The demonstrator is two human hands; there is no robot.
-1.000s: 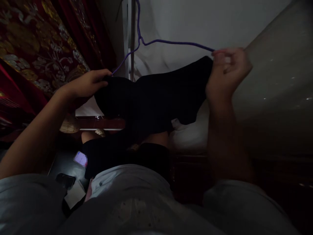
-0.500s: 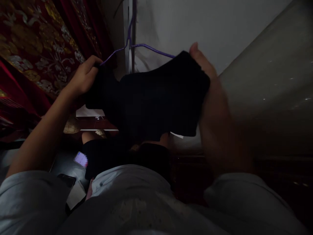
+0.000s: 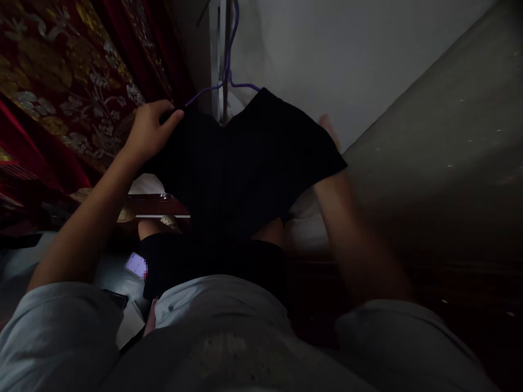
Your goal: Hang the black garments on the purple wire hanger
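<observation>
Dim bedroom light left most of the scene in shadow. Nearest the camera lay the person's pale grey shirt, and beside the lap on the left one small lit phone point(image 3: 136, 265) glowed on a dark surface.

Farther out, the left hand point(image 3: 151, 128) had thumb and fingers pinched shut on the upper left edge of one black cloth garment point(image 3: 253, 163), right where an arm of one thin purple wire hanger point(image 3: 241, 85) ended. The garment hung spread in the air between the two raised arms, above the lap, with its top draped over the hanger. The right hand point(image 3: 329, 128) sat behind the cloth's right edge; only a blurred sliver showed, so I could not tell how its fingers were set.

By my reading, the cloth was being settled on the wire, with the right side worked by feel. Evening it out would call for a steady left pinch.

Behind stood one red and gold patterned curtain point(image 3: 61, 71) and a plain white wall point(image 3: 347, 49).
</observation>
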